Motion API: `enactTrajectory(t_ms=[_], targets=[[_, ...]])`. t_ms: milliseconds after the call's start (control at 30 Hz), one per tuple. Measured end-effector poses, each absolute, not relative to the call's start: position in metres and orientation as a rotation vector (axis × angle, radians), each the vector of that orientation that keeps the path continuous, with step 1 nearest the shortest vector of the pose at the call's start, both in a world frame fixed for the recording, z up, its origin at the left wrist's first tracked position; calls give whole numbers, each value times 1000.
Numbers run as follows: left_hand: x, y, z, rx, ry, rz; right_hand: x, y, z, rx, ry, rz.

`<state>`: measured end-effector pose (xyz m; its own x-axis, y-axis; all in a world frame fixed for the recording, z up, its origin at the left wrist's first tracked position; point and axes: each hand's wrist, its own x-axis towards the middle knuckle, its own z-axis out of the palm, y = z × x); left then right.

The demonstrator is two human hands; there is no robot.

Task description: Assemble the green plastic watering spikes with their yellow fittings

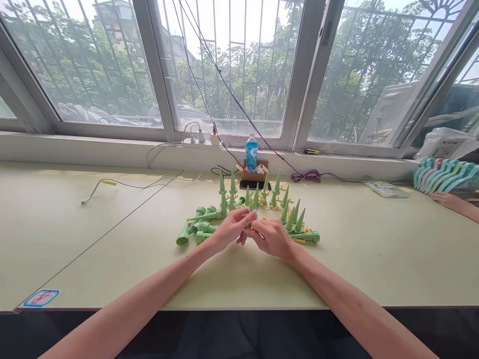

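Pinching a spike [252, 205] in our left hand [234, 225] and peg [253, 229] in our right hand [274, 236], we seem partway: other spikes [277, 187] stand, tubes [183, 236] lie loose.

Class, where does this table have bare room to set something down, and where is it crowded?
Bare: between the white cable and the blue-edged sticker; right of the green spikes, below the flat packet. Crowded: around the hands, where spikes and yellow pieces cluster.

Daylight floods through the windows [234, 75]; the sky [269, 15] glares white; edges stretch.
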<state>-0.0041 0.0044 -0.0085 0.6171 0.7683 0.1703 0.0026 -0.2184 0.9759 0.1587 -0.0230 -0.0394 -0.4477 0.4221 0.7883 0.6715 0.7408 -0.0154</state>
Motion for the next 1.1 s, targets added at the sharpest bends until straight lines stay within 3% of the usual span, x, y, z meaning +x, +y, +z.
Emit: enactTrajectory(t_ms=[1100], targets=[[1,2,-4,1574,647,825,161,-18,-36,-956,-2012,-171]])
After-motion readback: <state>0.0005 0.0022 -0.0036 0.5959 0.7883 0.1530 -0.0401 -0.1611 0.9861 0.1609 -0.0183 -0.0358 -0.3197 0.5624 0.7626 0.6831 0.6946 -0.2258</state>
